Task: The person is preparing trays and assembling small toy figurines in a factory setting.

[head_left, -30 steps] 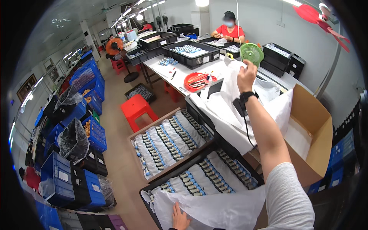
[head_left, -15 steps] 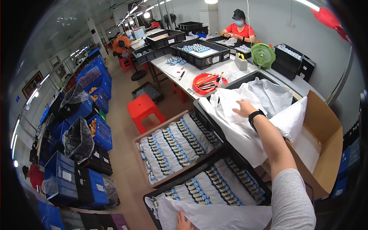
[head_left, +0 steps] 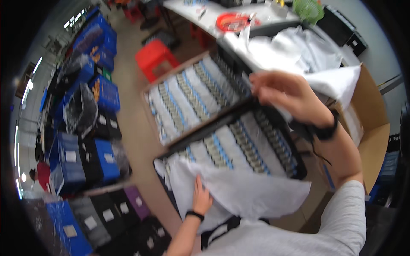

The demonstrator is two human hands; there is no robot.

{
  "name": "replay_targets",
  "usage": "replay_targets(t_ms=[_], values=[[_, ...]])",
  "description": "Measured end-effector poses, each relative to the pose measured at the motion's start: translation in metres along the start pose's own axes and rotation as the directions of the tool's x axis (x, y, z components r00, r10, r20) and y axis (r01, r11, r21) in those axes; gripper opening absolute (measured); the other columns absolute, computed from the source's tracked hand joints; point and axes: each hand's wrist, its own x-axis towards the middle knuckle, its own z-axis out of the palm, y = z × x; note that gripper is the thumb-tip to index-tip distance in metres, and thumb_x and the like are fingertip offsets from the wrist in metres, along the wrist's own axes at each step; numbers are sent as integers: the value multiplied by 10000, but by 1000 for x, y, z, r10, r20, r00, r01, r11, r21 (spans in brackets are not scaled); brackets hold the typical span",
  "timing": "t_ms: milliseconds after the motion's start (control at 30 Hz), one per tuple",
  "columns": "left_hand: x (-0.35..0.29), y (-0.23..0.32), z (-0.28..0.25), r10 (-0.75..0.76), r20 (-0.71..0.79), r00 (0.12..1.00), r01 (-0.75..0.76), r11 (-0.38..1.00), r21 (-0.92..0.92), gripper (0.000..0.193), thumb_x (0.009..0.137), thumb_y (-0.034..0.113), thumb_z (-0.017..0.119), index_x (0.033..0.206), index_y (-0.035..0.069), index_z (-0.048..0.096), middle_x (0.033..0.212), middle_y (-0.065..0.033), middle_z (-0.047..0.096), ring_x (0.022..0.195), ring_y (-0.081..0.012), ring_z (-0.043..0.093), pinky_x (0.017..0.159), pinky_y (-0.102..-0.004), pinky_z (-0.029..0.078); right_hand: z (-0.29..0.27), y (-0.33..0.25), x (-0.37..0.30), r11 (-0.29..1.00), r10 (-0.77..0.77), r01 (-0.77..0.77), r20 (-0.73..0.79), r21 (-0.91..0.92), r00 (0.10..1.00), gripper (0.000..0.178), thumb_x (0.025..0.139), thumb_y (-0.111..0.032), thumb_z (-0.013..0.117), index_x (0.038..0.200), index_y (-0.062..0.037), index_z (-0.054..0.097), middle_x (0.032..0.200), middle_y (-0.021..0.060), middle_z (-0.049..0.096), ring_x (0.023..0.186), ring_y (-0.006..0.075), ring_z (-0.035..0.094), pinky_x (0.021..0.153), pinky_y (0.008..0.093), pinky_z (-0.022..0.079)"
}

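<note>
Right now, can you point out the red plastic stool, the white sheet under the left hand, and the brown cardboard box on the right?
red plastic stool (head_left: 152, 56), head view, on its square seat top.
white sheet (head_left: 252, 192), head view, on its flat middle.
brown cardboard box (head_left: 373, 128), head view, on its inner side wall.

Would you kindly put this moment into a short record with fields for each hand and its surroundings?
Left hand: flat on the white sheet covering the near black tray
Right hand: raised over the trays, pinching something thin; blurred
Tray contents: rows of small blue-and-white packets
Further tray: cardboard-edged tray, same packets
Right side: open brown cardboard box
Left floor: stacked blue plastic crates
</note>
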Motion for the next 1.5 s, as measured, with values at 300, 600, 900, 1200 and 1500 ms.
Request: replay_targets(t_ms=[300,600,900,1200,1500], values=[[-3,-6,0,-44,20,999,43,999,26,344,628,21,657,940,-25,519,1371,-258,71,1242,-414,200,981,-429,293,126,-27,-217,767,465,-84,460,-637,756,831,551,-185,760,1280,-177,361,1279,165,327,1174,326,310,949,523,245],[-56,-41,-10,-315,-178,932,339,932,125,612,669,118,665,1220,102,401,1377,-243,53,1262,-412,130,962,-535,225,119,23,-299,450,481,-57,189,-891,856,689,588,22,606,1220,-188,427,1287,126,345,1218,317,286,980,538,171],[-89,-56,-10,-415,-276,867,406,909,-92,639,713,132,635,1279,126,337,1357,-234,153,1222,-384,250,938,-463,283,74,118,-263,663,359,-538,-409,-521,839,337,694,-33,586,1028,-20,541,889,107,585,820,210,562,753,336,407],[-22,-77,-52,-153,-530,834,39,975,-221,812,631,200,714,1272,18,248,1286,-226,290,1158,-357,341,979,-424,268,57,194,-219,619,561,-730,-486,-290,670,287,707,-218,595,881,10,620,728,155,622,684,234,609,624,306,463],[34,-64,-91,-285,-422,861,-219,541,-812,554,740,34,604,1202,19,300,1116,-159,464,1002,-187,470,857,-286,388,62,193,-221,555,365,-737,-684,-386,632,376,712,-214,572,1028,-11,558,926,195,604,865,339,582,748,361,454]])
